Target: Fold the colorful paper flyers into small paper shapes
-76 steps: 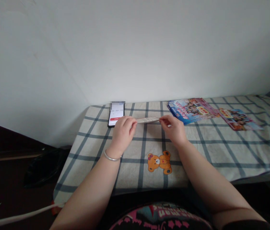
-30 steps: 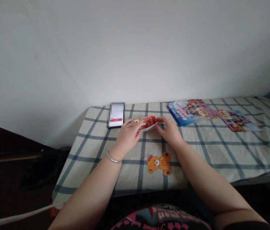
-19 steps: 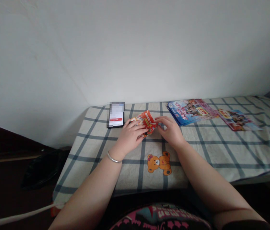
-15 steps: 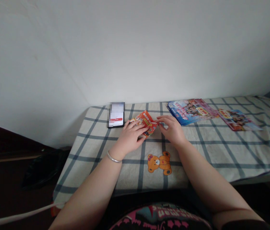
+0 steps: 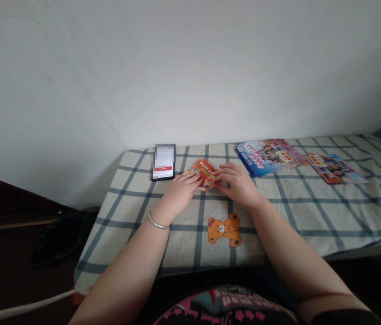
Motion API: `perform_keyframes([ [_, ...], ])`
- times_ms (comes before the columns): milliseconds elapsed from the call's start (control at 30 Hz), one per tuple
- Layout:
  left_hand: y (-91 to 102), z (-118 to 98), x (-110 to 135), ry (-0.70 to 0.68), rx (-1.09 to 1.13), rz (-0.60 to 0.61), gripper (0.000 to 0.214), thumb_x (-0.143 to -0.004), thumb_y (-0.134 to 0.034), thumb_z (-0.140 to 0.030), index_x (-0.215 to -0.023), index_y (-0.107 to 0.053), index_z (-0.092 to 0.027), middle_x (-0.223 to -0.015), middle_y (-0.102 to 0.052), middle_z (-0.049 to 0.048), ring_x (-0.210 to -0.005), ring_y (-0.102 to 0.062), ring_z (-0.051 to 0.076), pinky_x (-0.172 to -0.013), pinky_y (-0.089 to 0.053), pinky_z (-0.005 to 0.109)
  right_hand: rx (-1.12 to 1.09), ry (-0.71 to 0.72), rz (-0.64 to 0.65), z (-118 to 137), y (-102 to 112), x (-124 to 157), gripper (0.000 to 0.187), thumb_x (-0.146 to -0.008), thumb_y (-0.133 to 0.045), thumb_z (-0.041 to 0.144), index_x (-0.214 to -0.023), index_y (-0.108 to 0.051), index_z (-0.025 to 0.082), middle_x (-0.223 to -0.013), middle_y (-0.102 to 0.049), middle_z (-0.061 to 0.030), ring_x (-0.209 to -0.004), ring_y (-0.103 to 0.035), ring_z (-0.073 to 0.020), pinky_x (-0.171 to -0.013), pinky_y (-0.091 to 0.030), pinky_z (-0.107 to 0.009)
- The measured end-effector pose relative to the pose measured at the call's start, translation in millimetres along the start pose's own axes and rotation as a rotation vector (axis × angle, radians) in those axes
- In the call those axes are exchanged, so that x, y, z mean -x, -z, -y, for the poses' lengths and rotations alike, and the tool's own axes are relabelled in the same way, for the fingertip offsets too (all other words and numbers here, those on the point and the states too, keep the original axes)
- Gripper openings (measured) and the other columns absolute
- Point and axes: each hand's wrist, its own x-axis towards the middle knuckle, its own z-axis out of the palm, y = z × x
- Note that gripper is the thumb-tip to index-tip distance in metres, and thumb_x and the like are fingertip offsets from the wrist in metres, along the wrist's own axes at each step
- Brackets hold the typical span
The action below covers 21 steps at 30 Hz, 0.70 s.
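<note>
A small orange leaflet [image 5: 204, 170] with printed lettering and pictures lies on the checked tablecloth [image 5: 176, 243], partly covered by my fingers. My left hand [image 5: 183, 188], a silver bangle at its wrist, rests with fingers stretched over the leaflet's left and lower part. At the right edge of the sheet is my right hand [image 5: 236, 183]. Its thumb and fingertips close on that edge, and the fingers hide part of it.
A phone [image 5: 164, 161] with a lit screen lies left of the leaflet. Blue and pink flyers [image 5: 268, 155] lie at the right, with another flyer [image 5: 337, 169] beside them. A white wall [image 5: 190, 72] rises behind the table; a black bag [image 5: 61, 237] sits low at left.
The orange leaflet's raised right side now lies flatter, and the sheet looks smaller. My right hand has shifted slightly left along with that edge; my left hand has slid a little left.
</note>
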Motion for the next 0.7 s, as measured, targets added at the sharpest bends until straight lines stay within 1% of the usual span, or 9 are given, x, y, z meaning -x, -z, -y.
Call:
perform_keyframes([
  [67, 1.1, 0, -1, 0.006, 0.003, -0.004, 0.029, -0.092, -0.052, -0.019, -0.119, -0.063, -0.019, -0.126, -0.063, 0.0075, -0.121, -0.055, 0.024, -0.099, -0.043, 0.042, 0.0, 0.025, 0.049, 6, -3, 1, 0.017, -0.079, -0.066, 0.019, -0.093, -0.07, 0.028, -0.105, -0.072, -0.0016, -0.112, -0.06, -0.0229, -0.109, -0.032, -0.05],
  [100, 2.2, -1, -1, 0.01, 0.006, -0.012, 0.027, -0.092, -0.053, -0.02, -0.117, -0.065, -0.019, -0.125, -0.064, 0.0074, -0.12, -0.056, 0.024, -0.098, -0.044, 0.043, -0.004, 0.034, 0.053, 9, -5, 1, 0.016, -0.078, -0.068, 0.02, -0.092, -0.07, 0.028, -0.105, -0.072, -0.0018, -0.11, -0.061, -0.0226, -0.109, -0.032, -0.05],
  [167, 5.0, -2, -1, 0.011, 0.012, -0.027, 0.023, -0.091, -0.055, -0.021, -0.111, -0.067, -0.02, -0.122, -0.066, 0.0073, -0.118, -0.057, 0.025, -0.096, -0.044, 0.043, -0.03, 0.059, 0.073, 15, -7, 0, 0.015, -0.078, -0.069, 0.023, -0.092, -0.07, 0.027, -0.106, -0.071, -0.0019, -0.107, -0.063, -0.0217, -0.107, -0.035, -0.049],
  [267, 8.9, -4, -1, 0.019, 0.02, -0.049, 0.017, -0.09, -0.058, -0.021, -0.101, -0.07, -0.022, -0.118, -0.068, 0.0054, -0.115, -0.059, 0.025, -0.098, -0.041, 0.047, -0.084, 0.086, 0.099, 20, -8, -2, 0.012, -0.083, -0.065, 0.024, -0.093, -0.069, 0.026, -0.102, -0.072, -0.0025, -0.1, -0.064, -0.0196, -0.099, -0.043, -0.042],
  [400, 12.9, -6, -1, 0.047, 0.056, -0.069, 0.01, -0.087, -0.062, -0.022, -0.09, -0.071, -0.025, -0.113, -0.07, 0.0026, -0.11, -0.062, 0.023, -0.102, -0.036, 0.049, -0.099, 0.064, 0.138, 17, -9, -2, 0.011, -0.086, -0.062, 0.023, -0.094, -0.069, 0.024, -0.098, -0.072, -0.0027, -0.095, -0.065, -0.0188, -0.09, -0.048, -0.037],
  [500, 16.4, -8, -1, 0.057, 0.075, -0.077, 0.007, -0.085, -0.065, -0.021, -0.082, -0.07, -0.025, -0.108, -0.071, 0.0014, -0.104, -0.063, 0.022, -0.1, -0.036, 0.048, -0.096, 0.048, 0.169, 13, -10, -1, 0.01, -0.086, -0.062, 0.023, -0.093, -0.07, 0.023, -0.098, -0.072, -0.003, -0.095, -0.064, -0.0186, -0.089, -0.047, -0.035],
  [633, 20.6, -9, -2, 0.049, 0.075, -0.049, 0.007, -0.083, -0.068, -0.022, -0.076, -0.07, -0.021, -0.09, -0.072, 0.0023, -0.092, -0.063, 0.021, -0.088, -0.045, 0.04, -0.078, 0.025, 0.193, 11, -9, 0, 0.009, -0.087, -0.062, 0.022, -0.091, -0.07, 0.022, -0.093, -0.072, -0.0036, -0.092, -0.063, -0.0182, -0.085, -0.047, -0.033],
  [700, 21.3, -7, -1, 0.028, 0.071, -0.05, 0.006, -0.083, -0.068, -0.023, -0.077, -0.071, -0.021, -0.094, -0.073, 0.0026, -0.095, -0.062, 0.022, -0.087, -0.046, 0.039, -0.057, 0.016, 0.208, 11, -8, 0, 0.008, -0.086, -0.061, 0.021, -0.088, -0.069, 0.022, -0.089, -0.071, -0.0035, -0.09, -0.062, -0.0181, -0.083, -0.046, -0.032],
])
